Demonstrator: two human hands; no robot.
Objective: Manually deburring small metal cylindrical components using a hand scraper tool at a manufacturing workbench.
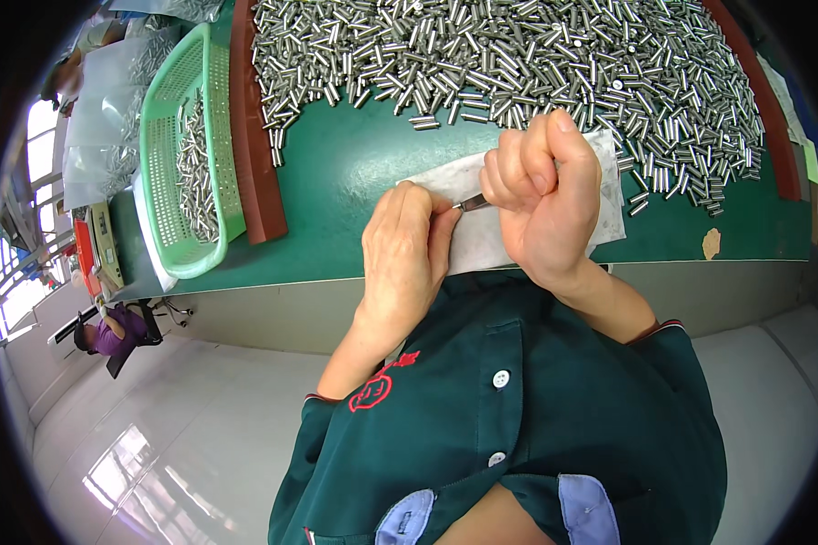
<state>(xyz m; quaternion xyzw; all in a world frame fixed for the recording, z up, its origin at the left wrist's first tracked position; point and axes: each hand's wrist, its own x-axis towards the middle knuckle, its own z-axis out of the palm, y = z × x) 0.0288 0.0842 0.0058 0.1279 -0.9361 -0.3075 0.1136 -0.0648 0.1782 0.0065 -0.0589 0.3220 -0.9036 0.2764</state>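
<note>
While my left hand (407, 250) pinches one end of a pin (473, 203), my right hand (547, 195) closes in a fist round the other. Its long axis runs left-right between them, above the cloth (482, 238) on the desk (354, 173).

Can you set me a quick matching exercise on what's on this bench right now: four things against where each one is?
Things:
1. green basket
2. loose metal pins
3. white cloth
4. single metal pin

Places:
A. pinched between left hand and right hand
B. heaped across the far side of the mat
C. at the bench's left end
D. spread under the hands

Pairs: 1-C, 2-B, 3-D, 4-A
</note>
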